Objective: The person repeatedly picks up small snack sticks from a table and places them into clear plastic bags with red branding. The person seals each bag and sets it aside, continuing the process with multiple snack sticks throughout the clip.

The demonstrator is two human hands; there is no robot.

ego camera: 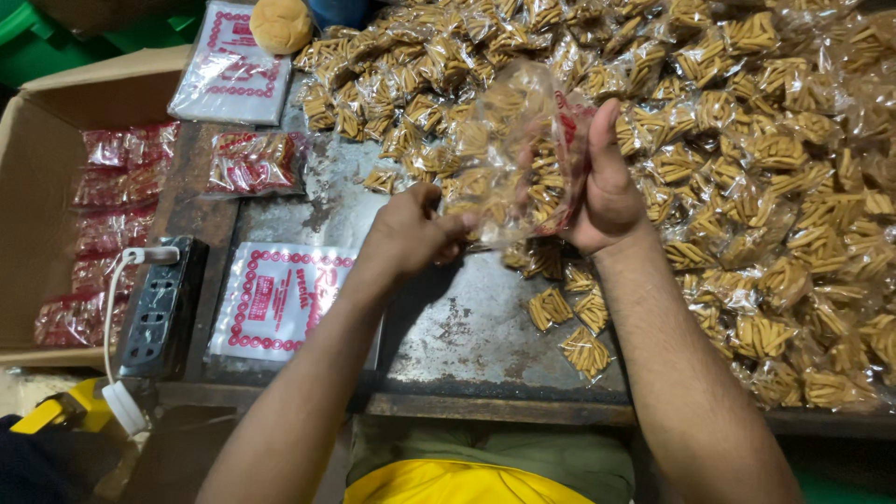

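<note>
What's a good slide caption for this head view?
Both hands hold a clear red-edged plastic bag above small clear packets of tan snack sticks.

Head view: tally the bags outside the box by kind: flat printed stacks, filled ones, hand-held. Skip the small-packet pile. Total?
Stacks of flat red-printed bags: 2
Filled red-printed bag lying on the table: 1
Large clear bag held between left hand and right hand: 1
Total: 4
</note>
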